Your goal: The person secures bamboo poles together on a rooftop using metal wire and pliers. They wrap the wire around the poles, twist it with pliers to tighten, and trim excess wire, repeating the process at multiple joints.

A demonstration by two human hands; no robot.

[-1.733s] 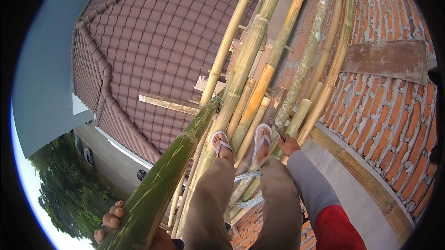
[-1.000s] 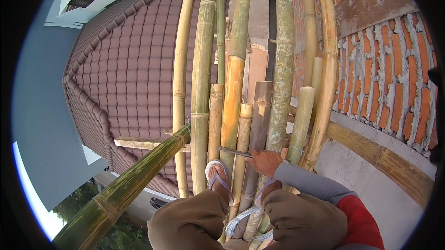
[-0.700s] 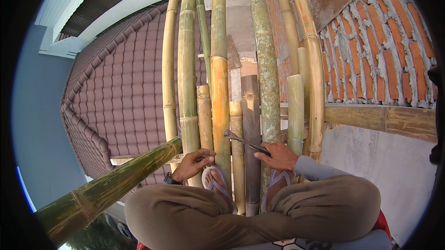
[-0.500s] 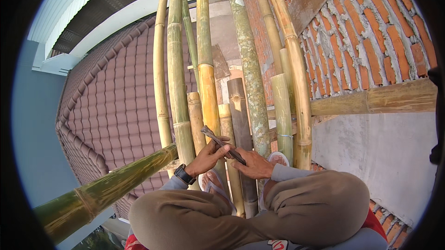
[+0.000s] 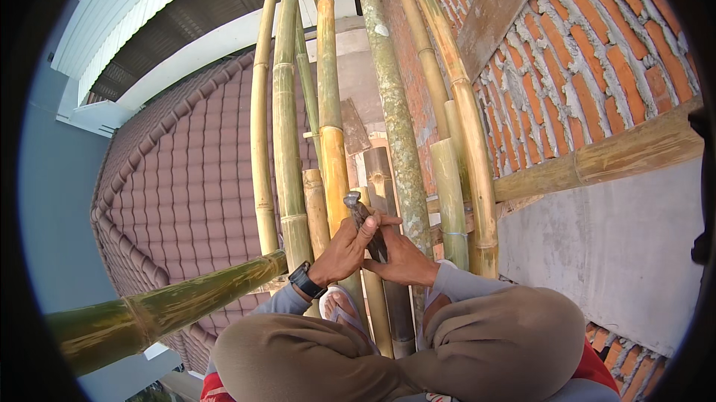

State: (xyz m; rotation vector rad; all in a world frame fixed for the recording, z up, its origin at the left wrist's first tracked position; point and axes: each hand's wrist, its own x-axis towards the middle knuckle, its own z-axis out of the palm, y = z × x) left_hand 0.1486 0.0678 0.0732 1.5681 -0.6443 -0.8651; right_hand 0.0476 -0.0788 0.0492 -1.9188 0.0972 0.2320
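1. Head view, hands: left hand (image 5: 339,253) and right hand (image 5: 409,259) meet in front of the knees, above the bamboo
2. Head view, tool: dark metal tool (image 5: 360,212) (pincer-like, by its blunt head) sits between the two hands, tilted, head pointing away from the person and handle running back toward the right palm
3. Right hand is clamped on the handle; left hand touches the tool with its thumb along the shaft, fingers stretched past it toward the right hand; cannot tell whether the left hand grips
4. Black wristwatch (image 5: 304,281) on the left wrist; brown trousers (image 5: 298,342) over bent knees, feet in pale sandals on the poles
5. Lengthwise bamboo poles (image 5: 286,118) run away beneath the hands; a mottled pole (image 5: 391,89) lies among them, right of the tool
6. Thick green pole (image 5: 186,305) slants in from the left, its far end near the left hand
7. Tiled roof (image 5: 194,148) to the left; brick wall (image 5: 589,66) to the right, crossed by a plank (image 5: 496,10)
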